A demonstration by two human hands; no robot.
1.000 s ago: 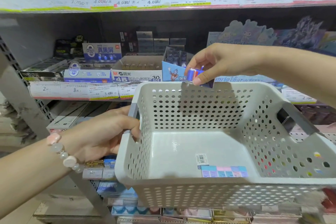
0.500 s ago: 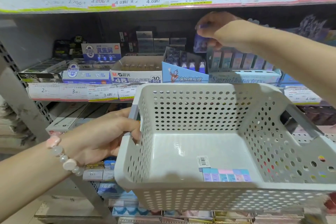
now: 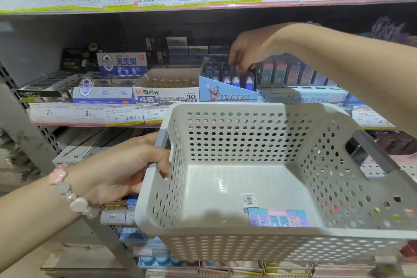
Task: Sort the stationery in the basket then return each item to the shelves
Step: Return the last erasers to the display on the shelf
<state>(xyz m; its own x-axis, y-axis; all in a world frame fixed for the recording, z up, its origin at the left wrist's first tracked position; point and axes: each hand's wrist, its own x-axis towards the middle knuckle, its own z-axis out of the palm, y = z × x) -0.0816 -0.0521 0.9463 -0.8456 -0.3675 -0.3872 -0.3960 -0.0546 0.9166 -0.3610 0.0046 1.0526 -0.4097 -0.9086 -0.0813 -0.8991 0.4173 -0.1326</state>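
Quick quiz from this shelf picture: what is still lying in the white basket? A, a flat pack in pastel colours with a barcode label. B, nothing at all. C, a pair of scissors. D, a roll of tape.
A: on the floor of the basket lies one flat pack in blue, pink and purple with a barcode label at its edge; nothing else is inside.

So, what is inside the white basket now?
The basket holds one pastel multi-pack with a barcode label, lying on the floor near the front. The front wall hides the nearest strip of floor.
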